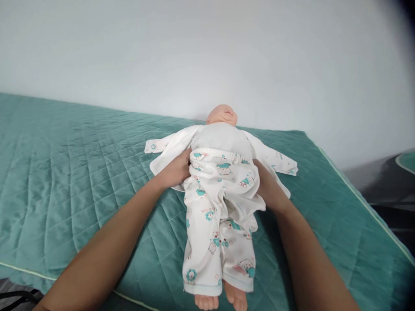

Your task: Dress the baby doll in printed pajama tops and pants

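A baby doll (222,114) lies on its back, its feet toward me. It wears white printed pants (207,194) with the waistband up at its belly. A white long-sleeved top (173,147) is spread open on both sides of a pale grey torso, with the arms stretched outward. My left hand (177,170) is closed at the left edge of the waistband, fingertips partly hidden by the cloth. On the other side, my right hand (267,185) is at the right side of the pants near the waistband. Its fingers are mostly hidden behind the fabric.
Under the doll is a green quilted cover (97,172) with light piping along its edges. A pale wall (194,56) rises directly behind the doll's head. Dark items and another green edge (407,162) show at the far right.
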A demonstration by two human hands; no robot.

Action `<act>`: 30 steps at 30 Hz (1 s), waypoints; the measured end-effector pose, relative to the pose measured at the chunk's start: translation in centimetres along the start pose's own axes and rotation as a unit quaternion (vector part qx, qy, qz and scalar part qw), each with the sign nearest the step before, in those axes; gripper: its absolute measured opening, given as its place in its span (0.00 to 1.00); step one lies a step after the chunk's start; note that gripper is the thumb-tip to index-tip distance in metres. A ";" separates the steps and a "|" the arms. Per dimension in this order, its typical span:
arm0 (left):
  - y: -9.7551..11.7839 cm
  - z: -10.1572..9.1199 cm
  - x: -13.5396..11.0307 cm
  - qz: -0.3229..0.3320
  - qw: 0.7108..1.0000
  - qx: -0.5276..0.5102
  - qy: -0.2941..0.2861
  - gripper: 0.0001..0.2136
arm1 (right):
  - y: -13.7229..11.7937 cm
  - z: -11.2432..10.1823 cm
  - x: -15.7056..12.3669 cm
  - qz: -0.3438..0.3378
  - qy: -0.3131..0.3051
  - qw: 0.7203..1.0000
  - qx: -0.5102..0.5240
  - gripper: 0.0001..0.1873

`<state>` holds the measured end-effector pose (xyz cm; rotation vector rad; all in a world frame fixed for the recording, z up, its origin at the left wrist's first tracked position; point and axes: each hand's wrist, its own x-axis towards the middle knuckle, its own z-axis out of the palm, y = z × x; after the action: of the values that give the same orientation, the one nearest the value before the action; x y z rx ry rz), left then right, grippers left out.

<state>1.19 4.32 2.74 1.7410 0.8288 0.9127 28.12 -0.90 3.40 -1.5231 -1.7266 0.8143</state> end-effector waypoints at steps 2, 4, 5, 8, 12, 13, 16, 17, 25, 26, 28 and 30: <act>-0.2 -0.1 -0.1 0.012 1.000 0.026 0.000 0.18 | 0.0 0.0 -0.2 -0.011 -0.007 1.000 0.027 0.30; -0.3 -0.1 -0.2 0.009 0.999 0.042 0.003 0.18 | -0.1 0.0 -0.4 -0.014 -0.011 0.999 0.044 0.31; -0.3 -0.2 -0.2 0.000 0.999 0.040 0.006 0.19 | -0.1 -0.1 -0.5 -0.014 -0.011 0.999 0.049 0.31; 0.0 -0.1 -0.3 -0.020 1.000 0.016 0.005 0.19 | -0.1 -0.1 -0.6 -0.010 -0.004 0.998 0.055 0.29; 0.2 0.1 -0.3 -0.029 1.000 -0.006 0.010 0.19 | 0.0 0.1 -0.6 -0.002 0.007 0.999 0.044 0.29; 0.2 0.2 -0.3 -0.030 0.999 -0.009 0.014 0.19 | 0.0 0.1 -0.6 0.000 0.008 0.999 0.041 0.29; 0.1 0.3 -0.2 -0.030 0.998 -0.039 0.025 0.20 | 0.1 0.3 -0.6 0.000 0.013 0.999 0.044 0.31; 0.0 0.4 -0.2 -0.031 0.998 -0.055 0.028 0.20 | 0.2 0.3 -0.7 -0.001 0.013 0.999 0.045 0.31; -0.5 0.8 -0.4 -0.031 0.991 -0.110 0.067 0.22 | 1.2 0.4 -0.7 -0.039 0.005 0.997 0.061 0.35; -0.5 0.8 -0.4 -0.030 0.991 -0.108 0.070 0.22 | 1.2 0.5 -0.7 -0.042 0.007 0.997 0.070 0.35; -0.4 0.9 -0.3 -0.030 0.992 -0.103 0.073 0.21 | 1.1 0.6 -0.7 -0.051 0.010 0.994 0.094 0.32; -0.2 0.9 -0.3 -0.031 0.992 -0.103 0.072 0.21 | 0.8 0.8 -0.7 -0.054 0.017 0.992 0.117 0.29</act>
<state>1.81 3.75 2.22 1.4769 0.8456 1.0517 28.00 -1.49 2.22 -1.2690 -1.6114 0.8937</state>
